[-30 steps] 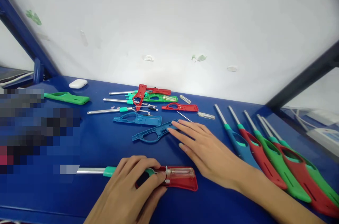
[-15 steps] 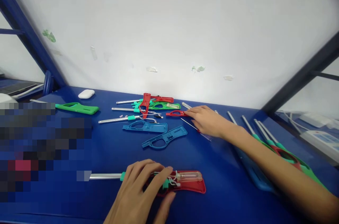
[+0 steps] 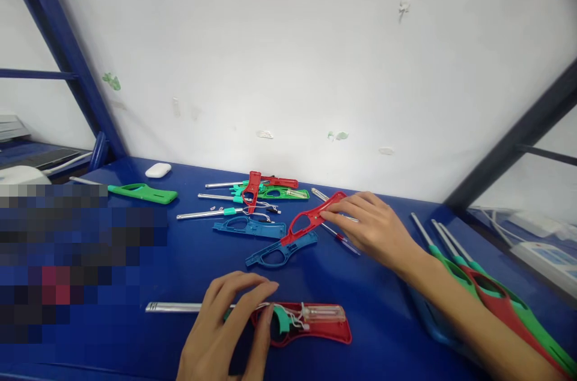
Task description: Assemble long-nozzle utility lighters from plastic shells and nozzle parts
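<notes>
My left hand (image 3: 237, 321) is closed on the near lighter, a red half shell (image 3: 329, 336) lying open side up with a metal tube (image 3: 174, 307), a teal part, white wires and a clear fuel tank (image 3: 323, 313) in it. My right hand (image 3: 372, 228) grips an empty-looking red half shell (image 3: 309, 219) by its wide end. That shell is tilted, its loop end over a blue half shell (image 3: 274, 255). Beneath my right hand a thin screwdriver (image 3: 345, 240) lies on the blue table (image 3: 378, 321).
Several opened lighter parts (image 3: 252, 192) and another blue half (image 3: 247, 227) lie at the back middle. A green lighter (image 3: 144, 193) and a white case (image 3: 158, 170) are at the left. Assembled lighters (image 3: 496, 303) lie at the right, beneath my forearm.
My right hand has lifted the red half shell off the table and moved it nearer. My left hand's fingers have drawn together on the lighter. The camera view has shifted slightly.
</notes>
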`<act>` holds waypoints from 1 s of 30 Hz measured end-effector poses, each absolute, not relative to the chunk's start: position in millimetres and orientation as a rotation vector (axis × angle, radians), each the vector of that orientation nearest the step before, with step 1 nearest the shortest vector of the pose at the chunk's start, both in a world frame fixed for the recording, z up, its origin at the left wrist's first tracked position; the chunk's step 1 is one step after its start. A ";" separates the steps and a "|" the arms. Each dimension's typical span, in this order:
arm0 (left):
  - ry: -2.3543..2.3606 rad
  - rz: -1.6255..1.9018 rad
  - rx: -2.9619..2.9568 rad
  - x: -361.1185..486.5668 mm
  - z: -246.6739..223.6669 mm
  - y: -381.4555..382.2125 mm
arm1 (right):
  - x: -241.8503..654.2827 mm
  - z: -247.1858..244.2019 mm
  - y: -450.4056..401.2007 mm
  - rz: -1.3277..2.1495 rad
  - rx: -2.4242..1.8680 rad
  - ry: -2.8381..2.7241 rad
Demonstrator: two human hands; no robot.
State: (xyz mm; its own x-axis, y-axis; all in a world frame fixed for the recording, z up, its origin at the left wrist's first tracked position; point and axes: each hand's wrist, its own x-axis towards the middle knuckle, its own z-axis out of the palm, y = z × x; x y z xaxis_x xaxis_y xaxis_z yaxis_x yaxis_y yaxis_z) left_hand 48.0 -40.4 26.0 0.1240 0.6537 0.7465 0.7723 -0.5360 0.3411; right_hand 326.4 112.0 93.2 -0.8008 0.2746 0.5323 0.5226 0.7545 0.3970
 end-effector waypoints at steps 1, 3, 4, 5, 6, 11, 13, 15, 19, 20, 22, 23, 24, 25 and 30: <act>-1.443 -1.393 -2.231 48.6 28.3 -39.4 | 326.2 94.3 105.8 -0.743 -0.558 -2.466; -1.446 -1.405 -2.195 49.6 33.2 -36.0 | 324.6 95.3 94.2 -0.695 -0.495 -2.402; -1.447 -1.405 -2.191 49.9 35.4 -34.0 | 323.3 95.1 89.0 -0.656 -0.482 -2.381; -1.441 -1.404 -2.194 50.2 37.2 -32.2 | 321.8 94.4 84.3 -0.605 -0.476 -2.368; -1.412 -1.412 -2.196 50.4 38.6 -30.8 | 320.3 93.2 79.9 -0.545 -0.472 -2.362; -1.338 -1.493 -2.136 49.8 46.3 -32.3 | 312.7 84.7 62.9 -0.155 -0.493 -2.362; -1.439 -1.510 -2.121 48.6 51.6 -34.6 | 310.0 83.3 57.1 -0.004 -0.535 -2.367; -1.590 -1.557 -2.118 47.7 56.0 -36.4 | 307.3 84.1 51.6 0.133 -0.575 -2.392; -1.752 -1.671 -2.044 48.3 56.0 -38.3 | 302.5 89.0 42.8 0.567 -0.738 -2.407; -1.727 -1.671 -2.047 48.1 54.3 -38.7 | 301.6 90.4 41.2 0.679 -0.791 -2.393; -1.673 -1.629 -2.091 46.0 50.2 -39.5 | 300.5 93.0 38.3 0.828 -0.872 -2.358; -1.638 -1.602 -2.117 43.9 48.2 -40.0 | 300.3 94.2 36.9 0.873 -0.901 -2.345; -1.615 -1.578 -2.139 41.3 46.6 -40.5 | 300.3 95.2 35.4 0.912 -0.929 -2.340; -1.601 -1.549 -2.160 38.3 45.3 -40.9 | 300.5 96.0 34.0 0.948 -0.960 -2.348; -1.531 -1.343 -2.250 25.8 41.8 -40.9 | 302.0 93.9 28.4 0.915 -1.039 -2.454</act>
